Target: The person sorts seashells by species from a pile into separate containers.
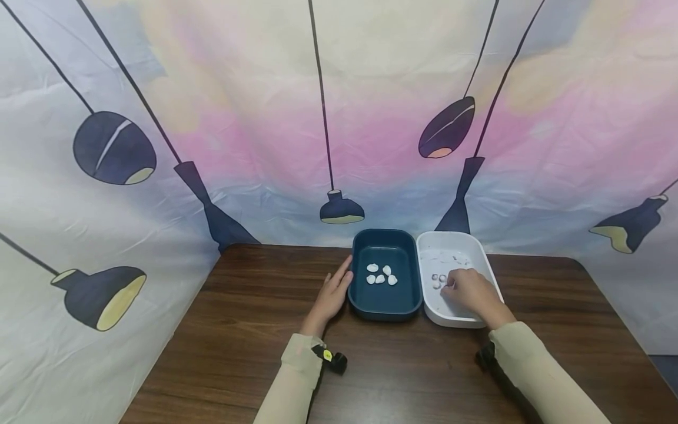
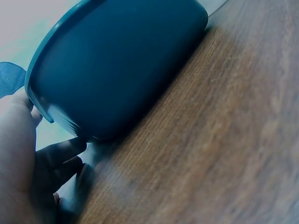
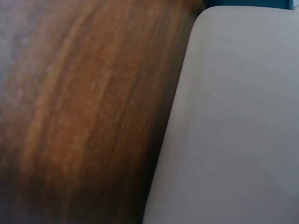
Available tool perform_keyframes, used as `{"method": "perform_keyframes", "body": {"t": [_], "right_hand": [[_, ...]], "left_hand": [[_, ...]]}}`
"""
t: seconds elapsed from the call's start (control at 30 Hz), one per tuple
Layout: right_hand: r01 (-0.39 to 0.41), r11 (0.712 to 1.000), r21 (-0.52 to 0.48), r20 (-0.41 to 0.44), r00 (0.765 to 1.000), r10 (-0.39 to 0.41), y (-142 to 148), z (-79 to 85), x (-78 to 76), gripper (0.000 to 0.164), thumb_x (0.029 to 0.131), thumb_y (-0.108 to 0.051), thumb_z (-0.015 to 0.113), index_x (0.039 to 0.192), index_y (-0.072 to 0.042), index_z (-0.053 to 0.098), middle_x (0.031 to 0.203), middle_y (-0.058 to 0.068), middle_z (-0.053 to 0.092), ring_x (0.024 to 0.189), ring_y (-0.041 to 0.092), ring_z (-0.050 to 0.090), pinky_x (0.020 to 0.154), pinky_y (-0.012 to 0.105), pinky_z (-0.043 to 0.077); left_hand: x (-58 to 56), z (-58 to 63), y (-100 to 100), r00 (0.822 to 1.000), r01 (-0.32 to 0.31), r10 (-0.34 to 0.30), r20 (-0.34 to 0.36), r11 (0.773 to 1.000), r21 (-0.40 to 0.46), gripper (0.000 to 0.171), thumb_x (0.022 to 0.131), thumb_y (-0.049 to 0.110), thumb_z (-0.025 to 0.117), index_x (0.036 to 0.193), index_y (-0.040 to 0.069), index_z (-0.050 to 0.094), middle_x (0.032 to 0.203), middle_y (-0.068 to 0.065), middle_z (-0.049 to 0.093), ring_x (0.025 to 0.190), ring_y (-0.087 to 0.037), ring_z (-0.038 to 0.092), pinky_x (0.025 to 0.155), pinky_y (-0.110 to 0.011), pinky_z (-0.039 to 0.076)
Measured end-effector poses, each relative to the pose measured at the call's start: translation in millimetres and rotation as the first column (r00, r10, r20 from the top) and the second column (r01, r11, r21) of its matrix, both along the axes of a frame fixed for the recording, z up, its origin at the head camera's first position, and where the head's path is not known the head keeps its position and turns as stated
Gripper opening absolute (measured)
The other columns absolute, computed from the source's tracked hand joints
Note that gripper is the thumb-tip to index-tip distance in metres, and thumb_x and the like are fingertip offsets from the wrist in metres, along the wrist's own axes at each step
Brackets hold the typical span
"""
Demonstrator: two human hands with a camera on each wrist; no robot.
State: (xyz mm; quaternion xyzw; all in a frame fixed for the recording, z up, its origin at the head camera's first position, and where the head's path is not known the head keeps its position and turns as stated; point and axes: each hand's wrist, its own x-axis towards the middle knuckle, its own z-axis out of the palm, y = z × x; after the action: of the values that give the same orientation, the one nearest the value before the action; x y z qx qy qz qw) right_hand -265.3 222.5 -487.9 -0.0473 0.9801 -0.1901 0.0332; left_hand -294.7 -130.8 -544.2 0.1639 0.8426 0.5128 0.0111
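Observation:
The dark teal tray (image 1: 389,306) holds several small white pieces (image 1: 379,279), grouped in its middle. My left hand (image 1: 331,294) rests against the tray's left wall with extended fingers; in the left wrist view the fingers (image 2: 60,156) lie at the tray's lower corner. Inside the white tray (image 1: 452,321), my right hand (image 1: 471,291) reaches down with bent fingers, thumb and fingertips close together near the bottom. Small roundish pale pieces (image 1: 436,278) lie just left of those fingertips. Whether they pinch a piece, I cannot tell. The right wrist view shows only the white tray's outer wall (image 3: 233,116).
Both trays stand side by side at the back of the brown wooden table (image 1: 402,377). Dark specks (image 1: 461,260) are scattered on the white tray's far floor. A cloth backdrop (image 1: 265,118) with printed lamps hangs right behind the table. Each wrist wears a small black camera (image 1: 337,362).

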Motion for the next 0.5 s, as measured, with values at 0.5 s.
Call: {"method": "perform_keyframes", "body": {"t": [0.5], "right_hand": [[0.006,1.0,0.011,-0.06,0.998,-0.005,2.3,-8.6,-9.2,0.012,0.089,-0.018,0.077,0.092,-0.007,0.076,0.095,0.014,0.075,0.08,0.028,0.065,0.073,0.052,0.053]], "left_hand": [[-1.5,-1.1,-0.2,1.0,0.003,-0.003,-0.003,1.0,-0.021,0.059,0.116,0.044,0.034,0.169,0.018,0.03,0.171,-0.003,0.033,0.155,-0.034,0.035,0.129,-0.059,0.002]]}}
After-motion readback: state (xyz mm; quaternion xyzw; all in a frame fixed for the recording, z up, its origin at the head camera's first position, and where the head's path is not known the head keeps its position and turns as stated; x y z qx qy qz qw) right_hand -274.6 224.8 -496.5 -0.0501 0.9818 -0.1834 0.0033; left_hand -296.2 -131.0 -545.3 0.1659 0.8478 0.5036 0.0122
